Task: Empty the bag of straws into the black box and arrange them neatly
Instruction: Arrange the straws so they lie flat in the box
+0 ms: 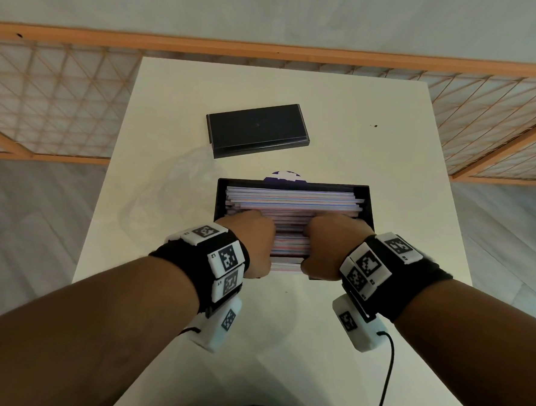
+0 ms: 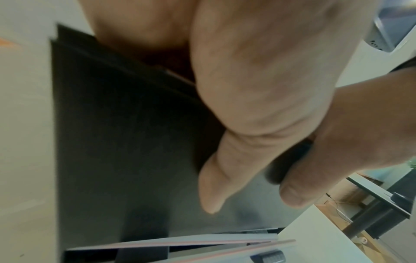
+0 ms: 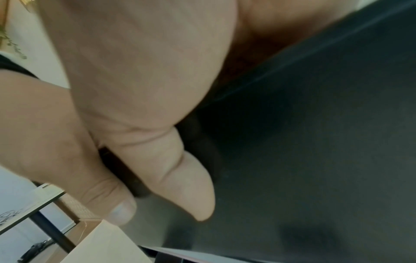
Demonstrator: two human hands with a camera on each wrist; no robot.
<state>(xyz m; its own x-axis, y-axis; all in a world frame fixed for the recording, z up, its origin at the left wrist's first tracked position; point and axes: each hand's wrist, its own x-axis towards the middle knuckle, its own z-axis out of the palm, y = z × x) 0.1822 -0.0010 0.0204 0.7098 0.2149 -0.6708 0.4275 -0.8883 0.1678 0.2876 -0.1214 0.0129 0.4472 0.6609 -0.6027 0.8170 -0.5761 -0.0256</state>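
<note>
The black box [image 1: 293, 185] sits mid-table, full of pale striped straws [image 1: 292, 201] lying crosswise in a stack. My left hand [image 1: 256, 243] and right hand [image 1: 324, 244] both hold its near side, fingers curled over the straws. In the left wrist view the left hand [image 2: 258, 89] pinches a black edge of the box [image 2: 112, 124] between thumb and finger, and a few straws [image 2: 191, 240] show below. The right wrist view shows the same pinch by the right hand [image 3: 146, 89] on the box [image 3: 315, 142]. The clear bag [image 1: 173, 190] lies crumpled to the left of the box.
A black lid [image 1: 257, 128] lies flat behind the box. A purple label [image 1: 285, 175] peeks out past the box's far wall. The white table [image 1: 389, 147] ends close on both sides; a wooden lattice screen [image 1: 47, 95] stands beyond. A cable [image 1: 388, 367] hangs from my right wrist.
</note>
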